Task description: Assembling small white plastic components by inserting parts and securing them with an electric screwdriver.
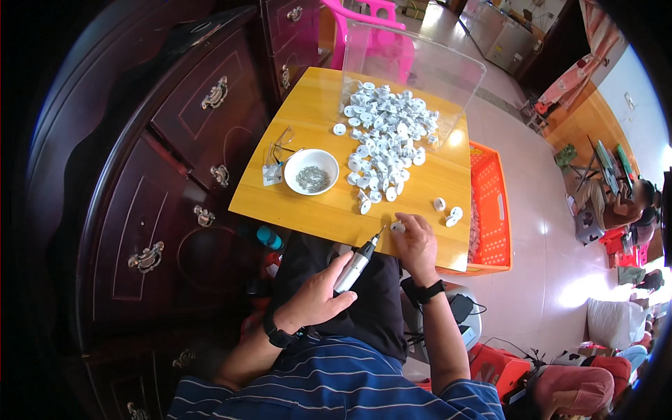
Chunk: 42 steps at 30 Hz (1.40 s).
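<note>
White piece (397, 227) seems pinched at the right grip's (418, 246) thumb side.

Screwdriver-like tool (358, 264): slim, silver barrel, black front section, thin metal bit. Gripped in left hand (316, 299), slanted, bit pointing away and rightward. White round piece (397, 227): small, pale disc face, darker spot near centre. Held at fingertips of right hand (418, 245), near edge of yellow table (322, 211). Close beside bit tip; contact unclear.

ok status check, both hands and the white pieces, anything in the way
Left hand gripping silver tool. Right hand holding one white piece near table edge. Loose pile beyond. Nothing visible between tool and piece.
</note>
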### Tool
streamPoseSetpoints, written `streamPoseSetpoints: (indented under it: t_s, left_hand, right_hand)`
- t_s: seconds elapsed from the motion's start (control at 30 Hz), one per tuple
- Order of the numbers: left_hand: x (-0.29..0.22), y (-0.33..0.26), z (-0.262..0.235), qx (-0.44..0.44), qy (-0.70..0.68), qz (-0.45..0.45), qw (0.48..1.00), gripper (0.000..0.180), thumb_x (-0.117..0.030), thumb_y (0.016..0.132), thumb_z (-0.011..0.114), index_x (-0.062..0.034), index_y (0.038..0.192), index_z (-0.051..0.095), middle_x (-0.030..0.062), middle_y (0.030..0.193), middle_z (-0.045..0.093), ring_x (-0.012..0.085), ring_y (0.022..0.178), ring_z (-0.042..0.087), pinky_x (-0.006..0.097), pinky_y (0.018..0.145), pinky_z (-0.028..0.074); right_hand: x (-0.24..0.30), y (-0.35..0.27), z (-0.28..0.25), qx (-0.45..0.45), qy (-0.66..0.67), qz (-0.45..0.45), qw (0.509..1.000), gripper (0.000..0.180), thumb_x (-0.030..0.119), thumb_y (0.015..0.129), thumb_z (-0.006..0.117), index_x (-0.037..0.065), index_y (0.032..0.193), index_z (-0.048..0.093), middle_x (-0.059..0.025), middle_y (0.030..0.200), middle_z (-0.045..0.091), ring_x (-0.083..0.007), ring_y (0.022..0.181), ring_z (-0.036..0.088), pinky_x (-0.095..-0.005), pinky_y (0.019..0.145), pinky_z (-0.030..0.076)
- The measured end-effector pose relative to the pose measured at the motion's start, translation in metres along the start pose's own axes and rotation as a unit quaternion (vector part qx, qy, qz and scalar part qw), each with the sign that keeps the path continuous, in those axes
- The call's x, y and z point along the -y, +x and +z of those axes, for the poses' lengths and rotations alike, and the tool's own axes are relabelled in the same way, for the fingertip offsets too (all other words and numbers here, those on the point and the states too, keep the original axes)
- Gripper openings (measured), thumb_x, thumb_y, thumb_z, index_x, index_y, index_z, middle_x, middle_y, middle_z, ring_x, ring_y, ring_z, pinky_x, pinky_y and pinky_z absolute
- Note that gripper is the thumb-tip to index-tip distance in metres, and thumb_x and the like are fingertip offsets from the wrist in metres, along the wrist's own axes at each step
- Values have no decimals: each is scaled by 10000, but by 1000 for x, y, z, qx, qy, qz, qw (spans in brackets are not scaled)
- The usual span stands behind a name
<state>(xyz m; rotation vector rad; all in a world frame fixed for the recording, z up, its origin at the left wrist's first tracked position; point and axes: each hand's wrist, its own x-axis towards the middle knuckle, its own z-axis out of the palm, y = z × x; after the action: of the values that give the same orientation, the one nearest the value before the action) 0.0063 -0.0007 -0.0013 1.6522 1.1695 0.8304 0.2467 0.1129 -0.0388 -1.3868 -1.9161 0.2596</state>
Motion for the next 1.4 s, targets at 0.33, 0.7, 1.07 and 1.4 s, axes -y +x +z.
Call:
streamPoseSetpoints:
  t_s: [0.33, 0.7, 1.07, 1.4]
  left_hand:
    - [-4, 2, 0, 4, 31, 8, 999, 768, -200, 886, 724, -16, 1532, 351, 301, 1253, 637, 414, 1100, 684, 433, 924, 542]
    - [-12, 4, -2, 2, 55, 23, 998, 765, -188, 884, 728, 8, 1522, 353, 312, 1300, 615, 436, 1163, 652, 441, 968, 525]
    - [-15, 8, 1, 13, 79, 6, 997, 757, -187, 893, 721, 3, 1524, 351, 324, 1282, 615, 449, 1144, 652, 457, 950, 533]
    - [-12, 10, 2, 9, 88, 16, 996, 753, -191, 893, 721, 2, 1522, 355, 325, 1266, 622, 450, 1136, 656, 458, 944, 536]
  right_hand:
    - [3, -8, 6, 11, 207, 122, 971, 128, 43, 908, 706, 60, 1034, 702, -60, 925, 682, -187, 839, 672, -295, 787, 526]
    - [0, -11, 14, 11, 416, 213, 884, 257, 18, 978, 664, -1, 1234, 655, -20, 1085, 700, -79, 999, 648, -228, 890, 511]
    - [-2, -11, 19, -5, 423, 244, 873, 195, 45, 942, 715, -8, 1129, 710, 1, 916, 730, -35, 819, 646, -194, 729, 508]
    - [-9, -15, 26, -16, 385, 239, 891, 174, 60, 909, 754, 21, 1078, 739, 60, 795, 653, -2, 690, 541, -185, 626, 448]
